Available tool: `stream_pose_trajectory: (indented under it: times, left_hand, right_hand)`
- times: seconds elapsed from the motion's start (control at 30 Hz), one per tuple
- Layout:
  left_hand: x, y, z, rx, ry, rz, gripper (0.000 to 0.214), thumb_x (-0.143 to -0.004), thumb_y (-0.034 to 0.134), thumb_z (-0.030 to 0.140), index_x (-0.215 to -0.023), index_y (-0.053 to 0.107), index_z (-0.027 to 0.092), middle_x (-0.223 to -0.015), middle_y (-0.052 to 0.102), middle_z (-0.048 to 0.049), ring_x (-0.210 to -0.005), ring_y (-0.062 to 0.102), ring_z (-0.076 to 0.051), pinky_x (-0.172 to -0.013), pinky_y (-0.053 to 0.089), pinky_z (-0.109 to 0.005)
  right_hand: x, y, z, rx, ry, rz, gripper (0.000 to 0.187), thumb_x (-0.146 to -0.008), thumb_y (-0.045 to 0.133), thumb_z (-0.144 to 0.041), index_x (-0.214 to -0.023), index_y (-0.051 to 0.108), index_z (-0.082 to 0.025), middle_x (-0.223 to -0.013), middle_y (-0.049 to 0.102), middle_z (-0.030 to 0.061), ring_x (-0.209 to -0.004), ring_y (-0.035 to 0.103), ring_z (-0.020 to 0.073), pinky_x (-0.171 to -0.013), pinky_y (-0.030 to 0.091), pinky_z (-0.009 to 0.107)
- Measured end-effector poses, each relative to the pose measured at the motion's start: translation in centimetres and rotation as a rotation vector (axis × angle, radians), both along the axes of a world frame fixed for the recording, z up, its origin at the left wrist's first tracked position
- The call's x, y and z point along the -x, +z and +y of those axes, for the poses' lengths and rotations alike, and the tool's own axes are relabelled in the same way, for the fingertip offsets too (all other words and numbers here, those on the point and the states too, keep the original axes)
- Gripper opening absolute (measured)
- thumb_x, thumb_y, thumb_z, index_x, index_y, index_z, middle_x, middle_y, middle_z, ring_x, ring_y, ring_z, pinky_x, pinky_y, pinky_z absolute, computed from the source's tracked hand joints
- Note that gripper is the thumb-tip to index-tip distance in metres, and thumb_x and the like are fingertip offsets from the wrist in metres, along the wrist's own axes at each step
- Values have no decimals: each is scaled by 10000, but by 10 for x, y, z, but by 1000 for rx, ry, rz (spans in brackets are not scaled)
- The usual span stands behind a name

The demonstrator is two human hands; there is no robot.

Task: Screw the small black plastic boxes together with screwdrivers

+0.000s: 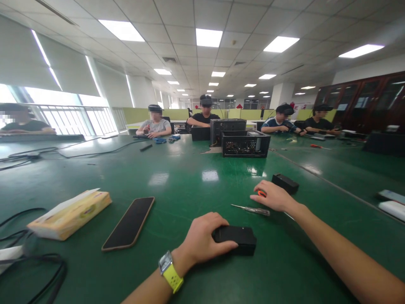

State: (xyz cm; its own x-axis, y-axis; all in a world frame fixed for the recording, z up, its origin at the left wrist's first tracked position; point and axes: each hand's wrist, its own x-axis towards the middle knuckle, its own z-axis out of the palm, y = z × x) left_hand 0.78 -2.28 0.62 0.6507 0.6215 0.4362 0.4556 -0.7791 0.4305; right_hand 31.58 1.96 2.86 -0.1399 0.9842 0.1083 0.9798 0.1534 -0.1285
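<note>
My left hand [207, 238], with a yellow-strapped watch on its wrist, grips a small black box [242, 240] lying on the green table. The fingers go over its far side and the thumb lies along the near side. Farther right, my right hand [274, 195] is curled around an orange-handled screwdriver [262, 193]; most of the handle is hidden, and a thin shaft shows below the wrist. Just in front of that hand lies a clear-handled screwdriver [256, 210]. A second black box [285, 183] rests right behind the right hand.
A phone [129, 223] and a yellow tissue pack [71, 214] lie to the left, near black cables [47, 261]. Open black computer cases [245, 143] stand at the table's far middle. Several people sit around the table, with another screwdriver [316, 146] at far right.
</note>
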Motion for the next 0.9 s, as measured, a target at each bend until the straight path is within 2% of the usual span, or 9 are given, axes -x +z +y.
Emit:
stream_pose_trajectory:
  times: [0.1,0.2,0.27,0.37,0.47,0.53,0.6,0.77,0.9]
  left_hand:
    - [0,1,-1,2,8,5,378,-757,751,518,-928,701,185,-850,695,-51,-780,642,-218,-705,510,-291]
    - [0,1,0,9,7,2,384,-752,758,515,-934,700,182,-852,694,-52,-781,642,-219,-708,512,-295]
    - [0,0,0,16,1,-1,380,-754,758,507,-944,700,182,-863,695,-53,-787,642,-219,-715,512,-298]
    - [0,-1,0,21,-8,-3,372,-759,757,495,-955,696,184,-876,696,-52,-794,642,-217,-721,511,-300]
    - [0,-1,1,25,-13,-7,377,-760,757,495,-956,693,180,-881,698,-54,-800,646,-218,-730,510,-305]
    - [0,-1,2,27,-12,-10,383,-757,758,501,-954,693,179,-886,701,-56,-806,650,-220,-731,511,-306]
    - [0,-1,2,28,-9,-10,386,-752,762,500,-953,695,178,-891,704,-58,-811,653,-223,-727,511,-305]
    - [0,-1,1,25,-8,-15,375,-747,767,489,-947,696,180,-883,705,-55,-802,653,-217,-720,511,-297]
    - [0,0,1,23,-7,-12,371,-750,764,491,-947,694,184,-889,708,-54,-805,656,-218,-720,512,-294]
  right_hand:
    - [8,0,-9,41,171,55,381,-754,668,-524,-946,708,-198,-1021,659,111,-1004,570,302,-854,436,382]
    - [9,-2,-11,104,212,114,197,-679,728,-338,-799,711,-182,-883,666,107,-919,576,296,-794,441,383]
    - [6,-2,-10,123,229,181,133,-701,701,-294,-758,694,-174,-841,670,94,-882,592,266,-770,451,361]
    - [-3,3,-11,185,278,313,230,-805,631,-373,-867,676,-156,-819,681,65,-770,625,197,-681,479,307]
    - [-16,10,-13,228,304,677,328,-835,625,-458,-896,646,-136,-689,639,19,-592,591,135,-554,460,259]
    - [-24,13,-14,247,298,994,318,-796,689,-449,-817,624,-138,-582,580,-16,-502,534,110,-501,432,247]
    - [-27,14,-14,265,292,1159,298,-790,705,-425,-756,598,-149,-517,539,-39,-450,492,97,-465,408,239]
    - [-22,12,-15,318,309,1172,286,-803,705,-391,-732,574,-148,-511,552,-37,-418,484,82,-423,342,211]
    - [-15,13,-18,360,335,1163,292,-801,713,-395,-743,568,-148,-528,562,-34,-434,498,83,-427,339,205]
